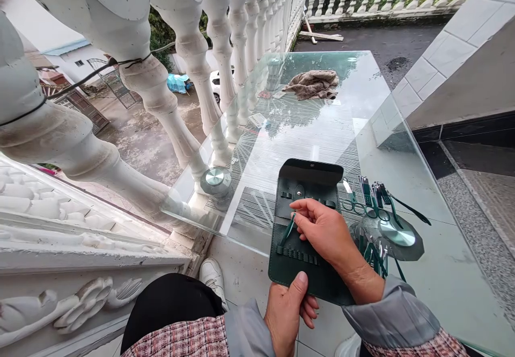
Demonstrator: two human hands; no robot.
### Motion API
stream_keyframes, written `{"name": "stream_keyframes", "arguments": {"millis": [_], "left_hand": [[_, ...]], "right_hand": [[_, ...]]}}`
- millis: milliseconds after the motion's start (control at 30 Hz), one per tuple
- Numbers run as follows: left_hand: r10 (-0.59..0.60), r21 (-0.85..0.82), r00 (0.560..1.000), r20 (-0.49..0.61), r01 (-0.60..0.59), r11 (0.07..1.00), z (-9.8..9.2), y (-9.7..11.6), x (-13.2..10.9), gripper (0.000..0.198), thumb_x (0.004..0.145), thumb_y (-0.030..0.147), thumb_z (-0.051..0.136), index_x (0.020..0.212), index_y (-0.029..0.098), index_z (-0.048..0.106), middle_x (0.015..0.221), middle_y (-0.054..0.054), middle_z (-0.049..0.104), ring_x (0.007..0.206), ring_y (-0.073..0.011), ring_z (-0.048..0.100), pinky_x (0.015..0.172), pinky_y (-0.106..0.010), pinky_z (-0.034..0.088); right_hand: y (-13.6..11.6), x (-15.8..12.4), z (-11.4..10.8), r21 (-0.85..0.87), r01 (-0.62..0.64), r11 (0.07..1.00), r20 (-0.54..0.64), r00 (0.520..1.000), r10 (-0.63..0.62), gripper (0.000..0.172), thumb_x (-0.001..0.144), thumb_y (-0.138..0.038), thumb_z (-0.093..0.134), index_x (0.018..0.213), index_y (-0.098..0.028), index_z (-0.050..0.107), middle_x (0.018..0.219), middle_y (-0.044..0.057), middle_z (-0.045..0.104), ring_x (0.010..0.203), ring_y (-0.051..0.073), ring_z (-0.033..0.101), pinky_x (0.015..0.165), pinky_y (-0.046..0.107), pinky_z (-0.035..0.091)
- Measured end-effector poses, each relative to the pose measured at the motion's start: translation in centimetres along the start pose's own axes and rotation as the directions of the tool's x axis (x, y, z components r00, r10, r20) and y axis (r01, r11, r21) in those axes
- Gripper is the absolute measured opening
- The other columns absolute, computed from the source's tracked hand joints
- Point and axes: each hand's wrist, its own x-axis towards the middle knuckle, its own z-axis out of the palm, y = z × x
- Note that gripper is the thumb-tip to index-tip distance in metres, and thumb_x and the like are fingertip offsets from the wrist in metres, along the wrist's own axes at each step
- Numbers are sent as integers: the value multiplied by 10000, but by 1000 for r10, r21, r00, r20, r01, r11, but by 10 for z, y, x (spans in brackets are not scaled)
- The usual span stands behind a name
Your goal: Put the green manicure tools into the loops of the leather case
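Observation:
A dark green manicure case [298, 268] lies unfolded at the near edge of the glass table, with elastic loops across its inside. My left hand [287, 311] grips its lower edge, thumb on top. Over the case, my right hand [325, 231] is closed, pinching the upper end of a slim green manicure tool [287, 232]. That tool's lower end is at the row of loops; its exact kind is hard to make out. To the right on the glass are green-handled scissors [354, 205], several nail clippers [365, 189] and more slim green tools [376, 260], partly behind my right wrist.
The glass table [249, 196] has round metal discs, one at its left corner [215, 176]. A crumpled brown cloth [313, 84] lies toward the far end. White balusters [161, 94] run along the left; a tiled wall [446, 51] stands right.

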Motion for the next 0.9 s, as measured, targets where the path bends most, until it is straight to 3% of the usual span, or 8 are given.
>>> {"name": "stream_keyframes", "arguments": {"millis": [100,200,400,600,767,900], "left_hand": [[9,-23,1000,5,-9,1000,0,1,-1,638,603,780,562,595,142,568,534,-30,546,447,-110,447,424,-246,320],[10,-27,1000,11,-10,1000,0,1,-2,631,610,776,563,590,146,567,536,-33,543,452,-113,448,428,-249,320],[7,-28,1000,15,-6,1000,0,2,-2,617,628,759,569,566,145,578,543,-39,546,458,-116,446,436,-254,321],[-4,-36,1000,-7,4,999,1,0,-2,636,595,779,571,566,144,569,535,-36,547,453,-116,442,426,-252,315],[6,-33,1000,7,-6,999,1,-1,-2,626,616,763,567,593,138,572,543,-41,557,454,-116,443,436,-257,318],[5,-25,1000,11,-5,1000,2,1,-2,619,617,765,562,601,146,557,551,-41,560,461,-116,441,440,-261,320]], "right_hand": [[-2,-2,0,-185,128,974,9,992,-128,229,735,-261,476,807,-201,685,758,33,680,679,165,619,645,299,492],[-6,-2,-5,-255,214,943,113,975,-190,277,729,-227,442,796,-213,711,815,31,694,752,173,628,733,311,475],[-5,3,-16,-193,116,974,285,957,-57,349,748,-302,454,946,-191,719,872,47,683,602,142,588,613,292,471],[-6,2,-11,-143,70,987,233,972,-35,338,773,-356,480,983,-200,694,812,28,681,652,152,591,641,289,456],[-6,-3,-4,-169,189,967,181,971,-158,222,783,-367,526,742,-215,682,781,15,664,748,160,590,715,288,433],[-6,-5,-3,-216,258,942,187,957,-220,165,786,-318,541,735,-214,659,775,20,626,735,157,563,695,292,423]]}}
